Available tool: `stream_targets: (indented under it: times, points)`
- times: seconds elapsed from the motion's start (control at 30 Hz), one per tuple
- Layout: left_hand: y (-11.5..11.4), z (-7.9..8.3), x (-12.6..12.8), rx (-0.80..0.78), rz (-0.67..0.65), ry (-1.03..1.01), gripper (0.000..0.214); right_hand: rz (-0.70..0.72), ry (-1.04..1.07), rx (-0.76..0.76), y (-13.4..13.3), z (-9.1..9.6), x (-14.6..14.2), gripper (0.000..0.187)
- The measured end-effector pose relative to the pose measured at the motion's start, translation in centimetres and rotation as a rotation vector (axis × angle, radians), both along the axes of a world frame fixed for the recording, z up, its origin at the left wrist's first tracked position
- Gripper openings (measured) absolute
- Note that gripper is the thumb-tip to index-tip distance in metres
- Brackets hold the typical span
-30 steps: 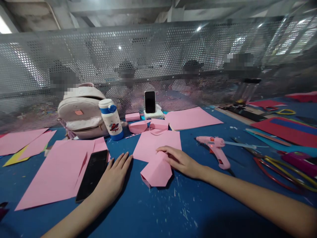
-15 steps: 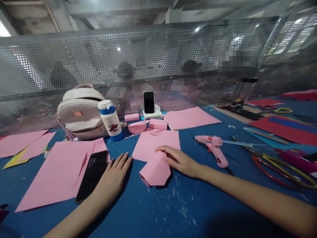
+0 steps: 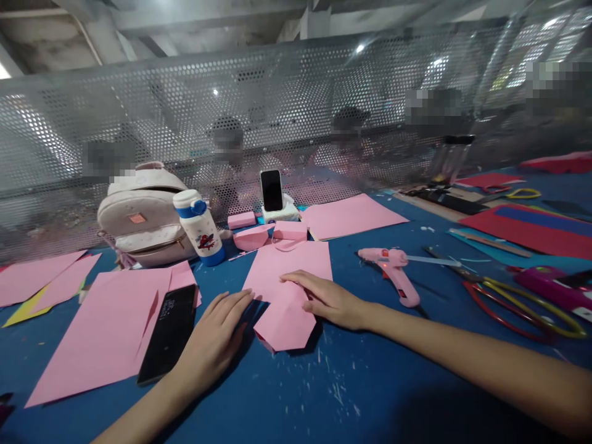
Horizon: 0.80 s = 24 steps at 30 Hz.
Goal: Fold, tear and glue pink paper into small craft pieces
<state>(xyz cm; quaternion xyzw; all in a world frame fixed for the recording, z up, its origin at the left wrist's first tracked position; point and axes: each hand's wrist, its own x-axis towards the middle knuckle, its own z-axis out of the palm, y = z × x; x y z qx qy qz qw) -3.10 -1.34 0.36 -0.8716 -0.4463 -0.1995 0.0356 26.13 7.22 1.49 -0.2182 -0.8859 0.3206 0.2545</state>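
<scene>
A folded pink paper shape point(image 3: 285, 325), with angled edges and a raised side, sits at the middle of the blue table. My right hand point(image 3: 326, 299) grips its far right corner, thumb on the near side and fingers over the top. Beneath its far part lies a flat pink sheet point(image 3: 300, 262). My left hand point(image 3: 222, 327) is open, its fingers stretched towards the sheet's left corner and holding nothing. Left of that hand, a black phone point(image 3: 169, 333) rests partly on a larger pink sheet point(image 3: 102, 327).
A pink glue gun point(image 3: 393, 268) and large scissors point(image 3: 509, 302) lie on the right. A bottle point(image 3: 201, 231) and backpack point(image 3: 143, 216) stand at the back left. Another phone point(image 3: 271, 190) leans upright by folded pink pieces point(image 3: 290, 230). Behind runs a perforated metal screen point(image 3: 287, 123).
My left hand has lifted slightly and shifted right, its fingertips now by the flat sheet's corner. My right hand keeps hold of the folded paper. The view has tilted a little.
</scene>
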Motion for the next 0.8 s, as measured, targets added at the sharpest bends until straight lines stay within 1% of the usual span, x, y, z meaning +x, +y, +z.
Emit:
stream_targets:
  times: [0.1,0.17,0.23,0.3,0.37,0.47,0.53,0.6,0.7,0.8]
  points:
    - [-0.5,0.2,0.5,-0.007,-0.042,-0.113,0.049,-0.010,0.024,0.008,-0.1,0.0,0.0,0.046]
    - [-0.9,0.3,0.7,-0.051,-0.087,-0.176,0.047,-0.043,0.056,0.007,-0.2,-0.1,0.0,0.039]
    - [-1.0,0.4,0.9,-0.145,-0.134,-0.205,0.049,-0.072,0.098,0.014,-0.1,-0.3,-0.1,0.036]
    - [-1.0,0.3,1.1,-0.272,-0.155,-0.256,0.061,-0.094,0.132,0.022,-0.1,-0.5,-0.2,0.033]
    - [-0.8,0.1,1.3,-0.408,-0.141,-0.347,0.072,-0.110,0.157,0.011,0.0,-0.7,-0.2,0.031]
    - [-0.2,-0.1,2.0,-0.577,-0.112,-0.492,0.072,-0.143,0.186,-0.025,0.2,-0.8,-0.3,0.027]
    - [0.4,0.0,2.6,-0.653,-0.114,-0.573,0.071,-0.167,0.189,-0.035,0.3,-0.9,-0.3,0.024]
    - [1.1,0.1,3.3,-0.721,-0.132,-0.650,0.075,-0.182,0.182,-0.032,0.4,-0.9,-0.3,0.021]
    - [2.0,0.3,4.4,-0.822,-0.175,-0.747,0.092,-0.189,0.173,-0.034,0.6,-0.8,-0.2,0.021]
    - [2.5,0.1,5.2,-0.860,-0.206,-0.805,0.113,-0.186,0.186,-0.064,0.7,-0.7,-0.1,0.022]
